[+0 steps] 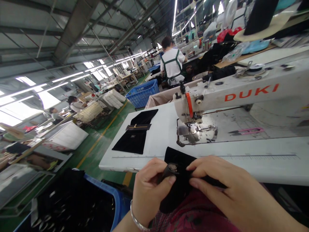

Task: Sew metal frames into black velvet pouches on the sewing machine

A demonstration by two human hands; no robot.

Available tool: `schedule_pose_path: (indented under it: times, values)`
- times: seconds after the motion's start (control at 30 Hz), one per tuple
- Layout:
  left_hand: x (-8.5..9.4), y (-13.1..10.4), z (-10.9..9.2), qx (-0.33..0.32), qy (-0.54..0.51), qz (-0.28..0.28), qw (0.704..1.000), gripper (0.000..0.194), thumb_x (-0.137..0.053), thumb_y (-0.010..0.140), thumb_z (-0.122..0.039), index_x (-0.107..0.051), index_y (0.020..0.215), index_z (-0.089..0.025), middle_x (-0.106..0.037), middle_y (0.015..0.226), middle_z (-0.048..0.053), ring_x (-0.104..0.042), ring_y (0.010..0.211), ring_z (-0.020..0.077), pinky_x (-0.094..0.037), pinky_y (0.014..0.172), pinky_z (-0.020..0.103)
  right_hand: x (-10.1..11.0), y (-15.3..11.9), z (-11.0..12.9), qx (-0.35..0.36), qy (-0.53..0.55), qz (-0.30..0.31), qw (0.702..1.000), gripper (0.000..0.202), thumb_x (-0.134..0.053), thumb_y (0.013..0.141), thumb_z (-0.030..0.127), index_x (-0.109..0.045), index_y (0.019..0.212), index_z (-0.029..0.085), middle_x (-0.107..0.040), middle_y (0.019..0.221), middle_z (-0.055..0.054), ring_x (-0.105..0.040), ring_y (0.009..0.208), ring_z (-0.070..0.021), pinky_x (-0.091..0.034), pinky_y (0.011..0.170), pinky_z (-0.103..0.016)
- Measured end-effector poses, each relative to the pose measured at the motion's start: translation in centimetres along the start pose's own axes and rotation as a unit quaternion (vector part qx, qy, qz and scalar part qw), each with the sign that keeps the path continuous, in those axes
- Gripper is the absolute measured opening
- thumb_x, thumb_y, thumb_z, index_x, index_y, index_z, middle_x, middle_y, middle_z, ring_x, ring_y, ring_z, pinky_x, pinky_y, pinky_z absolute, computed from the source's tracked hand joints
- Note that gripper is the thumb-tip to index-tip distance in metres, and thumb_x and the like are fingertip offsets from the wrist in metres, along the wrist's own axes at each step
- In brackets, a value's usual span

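My left hand (154, 190) pinches a rolled or folded edge of a black fabric piece (177, 190) between thumb and fingers. On the other side, my right hand (214, 180) grips the same fabric with thumb and fingertips. The piece hangs over my lap, at the front edge of the white sewing table (160, 141). A sewing machine (190, 109) marked DUKI stands just beyond my hands. To the left on the table lies a flat black fabric piece (131, 141) with a small label, beside a zipper strip (138, 127) and another black piece (146, 116).
Pink-handled thread snips (248, 131) lie on the machine bed. A blue bin (117, 196) full of black pieces stands at lower left. Beyond the table are a blue basket (142, 93) and a co-worker (172, 64) in a white shirt. A ruler strip (265, 157) runs along the table front.
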State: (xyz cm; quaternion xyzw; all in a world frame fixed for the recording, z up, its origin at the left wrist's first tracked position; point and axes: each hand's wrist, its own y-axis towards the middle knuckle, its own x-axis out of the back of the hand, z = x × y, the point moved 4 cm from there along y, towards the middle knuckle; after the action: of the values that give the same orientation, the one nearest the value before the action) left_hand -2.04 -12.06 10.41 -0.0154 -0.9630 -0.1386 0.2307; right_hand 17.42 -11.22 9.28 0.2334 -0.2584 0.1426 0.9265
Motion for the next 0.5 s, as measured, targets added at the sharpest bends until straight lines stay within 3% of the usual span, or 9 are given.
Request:
schedule_pose_path:
  times: [0.2, 0.37, 0.5]
  values:
    - [-0.2, 0.8, -0.1, 0.041, -0.067, 0.018, 0.997, 0.002, -0.068, 0.079, -0.017, -0.066, 0.078, -0.016, -0.058, 0.078, 0.001, -0.052, 0.074, 0.0124, -0.042, 0.068, 0.023, 0.3, 0.8, -0.1, -0.136, 0.040, 0.063, 0.988, 0.012, -0.057, 0.086, 0.027, -0.060, 0.075, 0.024, -0.066, 0.081, 0.004, -0.060, 0.070, -0.0128, -0.047, 0.063, -0.027]
    - [-1.1, 0.9, 1.0, 0.117, -0.189, 0.053, 0.974, 0.011, -0.069, 0.082, -0.023, -0.065, 0.083, -0.013, -0.055, 0.081, 0.002, -0.050, 0.078, 0.0125, -0.041, 0.072, 0.024, -0.1, 0.9, -1.0, -0.150, 0.027, 0.061, 0.986, 0.010, -0.056, 0.084, 0.023, -0.051, 0.075, 0.023, -0.060, 0.068, 0.007, -0.055, 0.061, -0.0112, -0.040, 0.056, -0.026]
    - [-1.4, 1.0, 1.5, 0.152, -0.241, 0.072, 0.956, 0.015, -0.068, 0.083, -0.025, -0.064, 0.088, -0.012, -0.057, 0.083, 0.003, -0.052, 0.078, 0.0132, -0.042, 0.073, 0.025, -0.6, 1.1, -1.2, -0.128, 0.047, 0.069, 0.988, 0.009, -0.053, 0.086, 0.018, -0.050, 0.079, 0.024, -0.058, 0.069, 0.007, -0.053, 0.063, -0.0103, -0.040, 0.057, -0.025]
